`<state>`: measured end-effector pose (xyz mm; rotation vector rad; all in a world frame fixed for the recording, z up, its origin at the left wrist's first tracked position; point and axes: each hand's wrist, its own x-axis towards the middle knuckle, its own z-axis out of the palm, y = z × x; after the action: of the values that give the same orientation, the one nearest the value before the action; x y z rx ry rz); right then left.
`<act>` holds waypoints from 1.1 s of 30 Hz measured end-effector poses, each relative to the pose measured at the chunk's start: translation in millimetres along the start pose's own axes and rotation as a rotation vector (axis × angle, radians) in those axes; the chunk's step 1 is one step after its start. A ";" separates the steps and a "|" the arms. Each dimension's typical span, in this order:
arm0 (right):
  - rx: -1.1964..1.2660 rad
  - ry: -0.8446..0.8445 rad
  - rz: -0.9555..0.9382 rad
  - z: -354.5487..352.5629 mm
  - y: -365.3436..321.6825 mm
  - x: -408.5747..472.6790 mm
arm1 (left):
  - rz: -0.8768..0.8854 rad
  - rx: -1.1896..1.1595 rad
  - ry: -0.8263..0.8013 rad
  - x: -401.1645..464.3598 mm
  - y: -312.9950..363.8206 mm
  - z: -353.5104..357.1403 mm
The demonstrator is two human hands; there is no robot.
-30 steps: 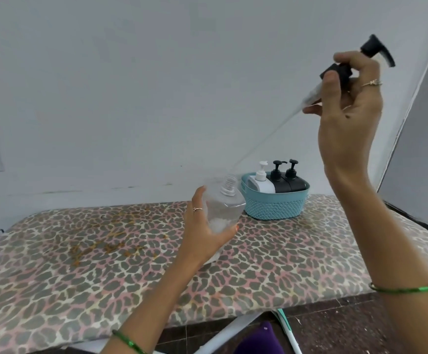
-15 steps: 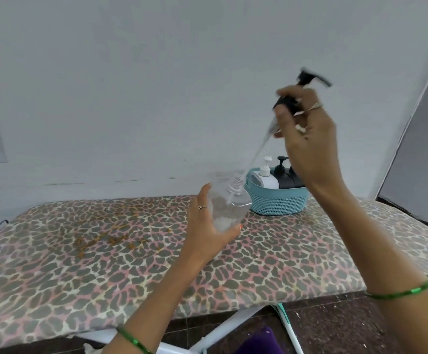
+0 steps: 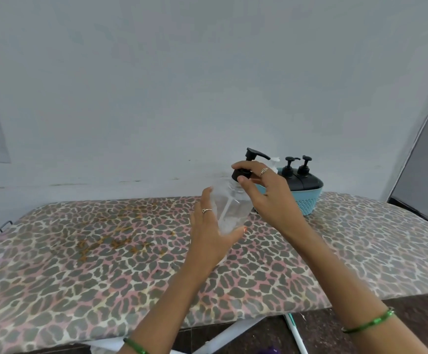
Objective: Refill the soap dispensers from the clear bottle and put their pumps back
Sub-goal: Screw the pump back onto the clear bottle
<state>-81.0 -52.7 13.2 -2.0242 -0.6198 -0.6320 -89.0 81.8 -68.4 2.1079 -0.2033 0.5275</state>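
A spotted bench (image 3: 105,264) stands by the wall. A blue basket (image 3: 307,203) with soap bottles (image 3: 302,180) sits at its far edge. Above the middle, the left hand (image 3: 207,233) wraps its fingers round the clear bottle (image 3: 229,208). The right hand (image 3: 266,198) pinches the black pump (image 3: 243,172) on top.

A leopard-print padded board (image 3: 105,264), stained w/ orange-brown marks at left-centre, is set vs. the wall on white legs, and a teal basket (image 3: 308,204) is stood directly on it near its back-right edge.
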 end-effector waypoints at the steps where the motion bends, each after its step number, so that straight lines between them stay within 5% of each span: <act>1: -0.013 -0.009 -0.006 0.3 -0.9 0.1 | -0.003 -0.001 0.003 -1.1 -0.5 -0.8; 17: -0.120 -0.175 -0.021 -19.2 -18.5 15.2 | 0.037 0.024 0.007 -0.5 3.8 -6.4; 25: -0.402 0.236 0.049 12.9 -16.2 1.2 | 0.040 0.093 -0.013 -1.4 12.5 -0.3; 33: -0.316 0.235 0.124 14.7 -10.5 -6.4 | 0.017 0.095 -0.042 1.0 13.7 4.6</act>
<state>-89.7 -36.2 8.6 -2.2135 -0.2643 -0.9228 -91.5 70.4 -59.8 2.2129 -0.2239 0.5119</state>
